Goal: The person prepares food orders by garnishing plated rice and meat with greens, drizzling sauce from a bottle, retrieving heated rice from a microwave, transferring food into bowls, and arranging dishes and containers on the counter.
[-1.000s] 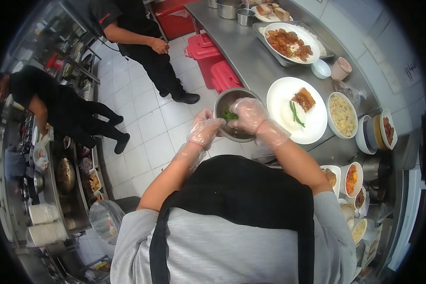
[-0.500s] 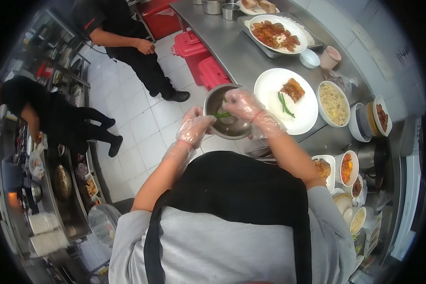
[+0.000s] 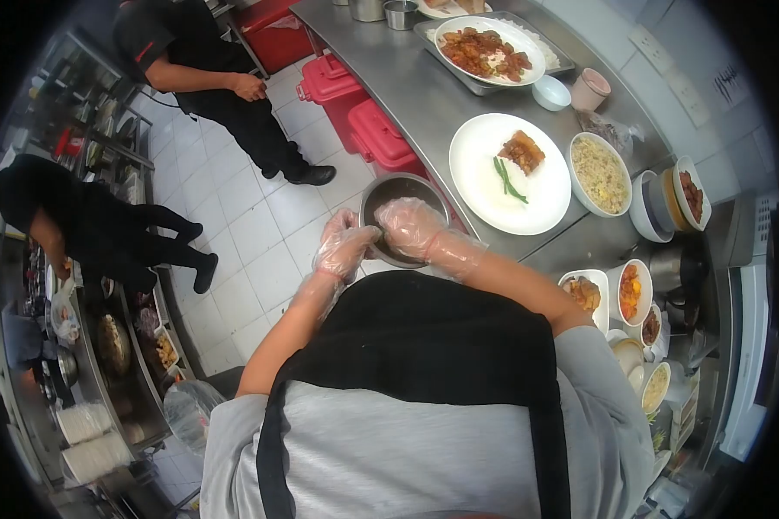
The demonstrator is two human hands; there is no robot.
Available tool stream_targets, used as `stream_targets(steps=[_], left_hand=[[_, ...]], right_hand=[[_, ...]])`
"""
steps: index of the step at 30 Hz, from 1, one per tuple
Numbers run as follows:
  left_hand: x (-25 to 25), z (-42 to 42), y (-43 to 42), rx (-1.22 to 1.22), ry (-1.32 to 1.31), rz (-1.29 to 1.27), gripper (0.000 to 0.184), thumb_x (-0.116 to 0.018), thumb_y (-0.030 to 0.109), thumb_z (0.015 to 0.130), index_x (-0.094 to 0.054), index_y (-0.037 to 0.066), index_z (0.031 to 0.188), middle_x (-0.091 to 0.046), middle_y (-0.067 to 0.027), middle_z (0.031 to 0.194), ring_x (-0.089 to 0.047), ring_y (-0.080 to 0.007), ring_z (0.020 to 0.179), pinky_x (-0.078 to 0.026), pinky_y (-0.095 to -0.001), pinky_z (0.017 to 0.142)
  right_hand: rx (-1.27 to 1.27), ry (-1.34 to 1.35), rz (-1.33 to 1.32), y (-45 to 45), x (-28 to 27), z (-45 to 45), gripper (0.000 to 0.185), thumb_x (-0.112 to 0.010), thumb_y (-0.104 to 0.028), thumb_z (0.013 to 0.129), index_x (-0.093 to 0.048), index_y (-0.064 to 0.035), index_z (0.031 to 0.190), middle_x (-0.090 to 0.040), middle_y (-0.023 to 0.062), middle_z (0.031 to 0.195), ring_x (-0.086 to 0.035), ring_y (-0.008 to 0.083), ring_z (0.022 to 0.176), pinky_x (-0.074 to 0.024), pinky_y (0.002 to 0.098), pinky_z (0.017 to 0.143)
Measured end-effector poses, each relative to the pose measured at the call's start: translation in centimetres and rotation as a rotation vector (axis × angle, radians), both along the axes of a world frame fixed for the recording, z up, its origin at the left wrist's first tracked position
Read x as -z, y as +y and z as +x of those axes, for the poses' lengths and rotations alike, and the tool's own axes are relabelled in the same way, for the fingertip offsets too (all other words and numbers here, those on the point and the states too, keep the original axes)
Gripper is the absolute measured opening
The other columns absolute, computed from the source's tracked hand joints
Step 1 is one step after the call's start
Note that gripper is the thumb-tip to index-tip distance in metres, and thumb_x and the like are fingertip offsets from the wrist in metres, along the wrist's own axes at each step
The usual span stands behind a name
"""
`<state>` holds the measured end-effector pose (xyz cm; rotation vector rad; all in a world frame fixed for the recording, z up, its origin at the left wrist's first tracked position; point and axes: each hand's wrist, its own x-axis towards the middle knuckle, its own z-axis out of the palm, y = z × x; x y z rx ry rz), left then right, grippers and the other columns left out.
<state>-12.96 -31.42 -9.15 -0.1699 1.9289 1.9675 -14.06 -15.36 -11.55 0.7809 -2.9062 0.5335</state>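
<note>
I have my left hand (image 3: 342,249) gripping the metal bowl (image 3: 407,189) by its left side. My right hand (image 3: 414,229) is inside the top of the bowl, with its fingers bent in a bunch. I can't tell what those fingers pinch, because their tips are hidden. A tiny green bit (image 3: 381,234) shows by my left fingertips. Half a second ago, long green food showed between my hands, and my right hand was up by the far rim. Now it has come down and reaches across toward my left hand.

The bowl is up off the floor, just past the left edge of the steel table (image 3: 407,95). It has come a little closer to my apron (image 3: 415,346) too. Near that same edge sits the white plate (image 3: 476,156), with white rice (image 3: 491,186), green beans (image 3: 511,180) and a brown piece of food (image 3: 523,153) on it.
</note>
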Motion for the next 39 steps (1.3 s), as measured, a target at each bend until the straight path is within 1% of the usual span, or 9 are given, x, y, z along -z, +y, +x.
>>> stream_targets(steps=[7, 10, 13, 20, 22, 26, 27, 31, 39], left_hand=[[-0.3, -0.2, 0.3, -0.015, 0.001, 0.026, 0.024, -0.067, 0.009, 0.071, -0.044, 0.007, 0.077, -0.051, -0.0047, 0.068, -0.053, -0.014, 0.055, -0.053, -0.0318, 0.054], [-0.9, -0.9, 0.3, -0.018, 0.01, 0.034, 0.024, -0.067, 0.01, 0.071, -0.044, 0.007, 0.077, -0.051, -0.0046, 0.069, -0.053, -0.0138, 0.055, -0.053, -0.0317, 0.054], [-1.7, -1.3, 0.9, -0.014, 0.003, 0.079, 0.025, -0.068, 0.012, 0.071, -0.044, 0.008, 0.078, -0.05, -0.0044, 0.07, -0.052, -0.0134, 0.056, -0.052, -0.0311, 0.055], [-1.8, -1.6, 2.7, 0.013, -0.02, 0.087, 0.024, -0.067, 0.011, 0.073, -0.043, 0.01, 0.075, -0.05, -0.0034, 0.071, -0.052, -0.0131, 0.058, -0.052, -0.029, 0.054], [-1.3, -1.7, 2.8, -0.003, -0.004, 0.094, 0.025, -0.067, 0.011, 0.073, -0.042, 0.01, 0.075, -0.05, -0.0031, 0.072, -0.052, -0.013, 0.058, -0.052, -0.0285, 0.054], [-0.6, -1.9, 2.6, -0.051, -0.002, 0.115, 0.026, -0.068, 0.01, 0.073, -0.042, 0.011, 0.075, -0.05, -0.0024, 0.073, -0.053, -0.012, 0.059, -0.051, -0.0268, 0.051], [-0.8, -1.8, 2.6, -0.078, -0.007, 0.121, 0.027, -0.069, 0.01, 0.072, -0.043, 0.011, 0.075, -0.05, -0.0023, 0.073, -0.053, -0.0113, 0.058, -0.051, -0.0258, 0.049], [-1.2, -1.7, 2.0, -0.18, 0.024, 0.138, 0.026, -0.068, 0.008, 0.071, -0.043, 0.011, 0.075, -0.052, -0.0027, 0.07, -0.051, -0.0108, 0.054, -0.051, -0.0261, 0.049], [-1.3, -8.6, 1.2, -0.223, 0.074, 0.268, 0.025, -0.067, 0.005, 0.074, -0.043, 0.01, 0.081, -0.05, -0.0007, 0.065, -0.049, -0.01, 0.048, -0.05, -0.0249, 0.048]], right_hand=[[0.064, -0.032, -0.033, 1.0, -0.5, -0.3, 0.009, -0.06, -0.014, 0.07, -0.064, -0.0055, 0.074, -0.064, 0.0152, 0.078, -0.061, 0.0351, 0.077, -0.0491, 0.043, 0.07], [0.107, -0.203, -0.369, 3.4, -3.2, -1.2, 0.012, -0.064, -0.013, 0.072, -0.067, -0.006, 0.081, -0.065, 0.0128, 0.08, -0.063, 0.0287, 0.075, -0.049, 0.038, 0.068], [0.068, -0.357, -0.734, 6.5, -5.1, -2.0, 0.016, -0.068, -0.013, 0.076, -0.068, -0.0026, 0.088, -0.064, 0.0057, 0.077, -0.058, 0.0117, 0.072, -0.0472, 0.0276, 0.067], [0.172, -0.495, -1.026, 13.1, -11.8, -1.4, 0.016, -0.068, -0.007, 0.076, -0.066, 0.0003, 0.089, -0.063, 0.0034, 0.078, -0.057, 0.0089, 0.071, -0.0466, 0.0229, 0.066], [0.266, -0.437, -0.793, 16.0, -13.5, -1.3, 0.014, -0.068, -0.007, 0.076, -0.066, -0.0003, 0.087, -0.062, 0.0022, 0.078, -0.057, 0.0081, 0.073, -0.047, 0.023, 0.066], [0.233, -0.013, 0.043, 20.1, -9.5, -2.9, 0.01, -0.066, -0.005, 0.07, -0.067, -0.0061, 0.08, -0.066, 0.01, 0.08, -0.063, 0.0228, 0.078, -0.0497, 0.0319, 0.07], [0.258, -0.02, 0.077, 20.8, -7.2, -3.7, 0.01, -0.065, -0.004, 0.068, -0.067, -0.008, 0.077, -0.063, 0.013, 0.08, -0.062, 0.0291, 0.079, -0.0492, 0.0351, 0.073], [0.264, -0.155, -0.006, 19.7, -5.8, -2.3, 0.006, -0.065, -0.001, 0.066, -0.063, -0.0051, 0.07, -0.06, 0.014, 0.075, -0.06, 0.0273, 0.076, -0.0478, 0.0353, 0.071], [0.14, 0.094, -0.147, 21.0, -3.1, -3.0, 0.003, -0.062, -0.004, 0.069, -0.063, -0.0053, 0.072, -0.061, 0.0147, 0.074, -0.061, 0.0316, 0.075, -0.0477, 0.0375, 0.071]])
